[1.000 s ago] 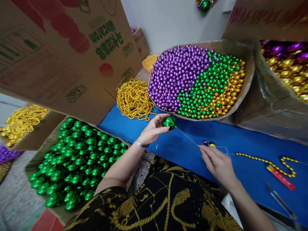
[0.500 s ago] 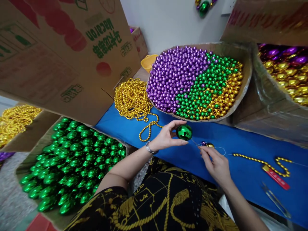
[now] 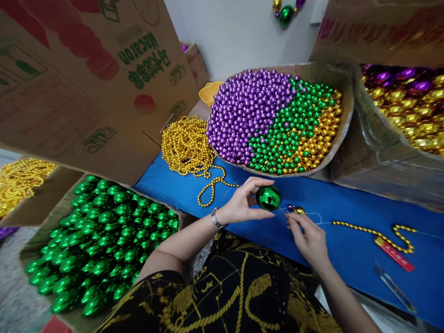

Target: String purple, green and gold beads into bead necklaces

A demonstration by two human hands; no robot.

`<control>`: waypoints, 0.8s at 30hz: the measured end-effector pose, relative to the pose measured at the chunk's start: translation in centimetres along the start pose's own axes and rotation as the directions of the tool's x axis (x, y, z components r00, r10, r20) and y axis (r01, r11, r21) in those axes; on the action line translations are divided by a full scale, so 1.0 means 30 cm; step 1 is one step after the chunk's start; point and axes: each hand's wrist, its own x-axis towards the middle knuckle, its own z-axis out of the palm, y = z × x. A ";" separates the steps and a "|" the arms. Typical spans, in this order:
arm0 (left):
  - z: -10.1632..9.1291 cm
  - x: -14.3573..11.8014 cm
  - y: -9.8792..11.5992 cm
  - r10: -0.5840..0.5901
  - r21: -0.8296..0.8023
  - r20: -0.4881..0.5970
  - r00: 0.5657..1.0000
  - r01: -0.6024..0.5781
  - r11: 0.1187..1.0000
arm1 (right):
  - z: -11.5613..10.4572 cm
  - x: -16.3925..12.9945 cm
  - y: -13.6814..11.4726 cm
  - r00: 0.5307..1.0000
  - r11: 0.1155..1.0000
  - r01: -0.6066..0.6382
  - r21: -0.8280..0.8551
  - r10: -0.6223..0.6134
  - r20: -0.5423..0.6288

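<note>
A large shiny green bead [image 3: 268, 198] is held between the thumb and fingers of my left hand [image 3: 242, 203], over the blue table cover. Close to its right, my right hand [image 3: 309, 237] pinches a thin thread [image 3: 282, 209] that runs to the bead's lower right side. Just behind the right fingertips lie a small purple bead [image 3: 290, 208] and a gold bead [image 3: 299, 210]. From there the thread curves right to a short string of small gold beads [image 3: 360, 228]. My fingers partly cover the green bead's left side.
An open box of small purple, green and gold beads [image 3: 253, 111] stands behind my hands. Left of it lies a heap of gold bead strands [image 3: 187, 145]. A carton of large green beads [image 3: 104, 240] sits at left. Metal thread snips [image 3: 394, 287] and a red-wrapped item [image 3: 395, 255] lie right.
The gap between the green bead and my right fingertips has narrowed. A loop of thread now shows left of my left hand. The whole view has shifted slightly.
</note>
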 end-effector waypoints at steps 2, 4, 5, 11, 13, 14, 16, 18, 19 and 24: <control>0.007 0.005 -0.003 -0.020 -0.075 0.029 0.999 0.022 0.997 | 0.001 -0.008 0.007 1.000 1.000 -0.016 0.021 0.016 -0.003; 0.013 0.012 -0.008 -0.089 -0.165 0.041 0.995 0.095 0.982 | 0.000 -0.015 0.011 0.999 0.998 -0.036 0.046 0.036 0.001; 0.015 0.015 -0.011 -0.126 -0.200 0.036 0.991 0.130 0.971 | 0.000 -0.018 0.011 0.999 0.997 -0.051 0.060 0.051 0.004; 0.022 0.029 -0.026 -0.185 -0.240 -0.007 0.983 0.178 0.954 | -0.006 -0.021 -0.003 0.998 0.999 -0.052 0.015 0.052 -0.023; 0.022 0.033 -0.028 -0.163 -0.219 -0.001 0.987 0.159 0.963 | -0.009 -0.022 -0.005 0.998 0.999 -0.016 -0.041 0.014 -0.060; 0.022 0.036 -0.028 -0.156 -0.212 0.000 0.988 0.152 0.965 | -0.010 -0.023 -0.004 0.998 0.999 -0.005 -0.050 0.001 -0.065; 0.023 0.041 -0.027 -0.157 -0.207 0.003 0.988 0.155 0.966 | -0.011 -0.026 0.001 0.999 1.000 -0.011 -0.027 0.010 -0.047; 0.027 0.046 -0.027 -0.168 -0.210 0.010 0.986 0.167 0.963 | -0.012 -0.029 0.004 0.999 0.999 -0.048 0.005 0.048 -0.020; 0.030 0.049 -0.027 -0.172 -0.213 0.018 0.985 0.171 0.962 | -0.012 -0.030 0.005 0.998 0.998 -0.068 0.011 0.069 -0.015; 0.057 0.058 -0.027 -0.199 -0.321 0.040 0.979 0.201 0.925 | -0.015 -0.033 0.003 0.994 0.995 -0.096 -0.029 0.094 -0.062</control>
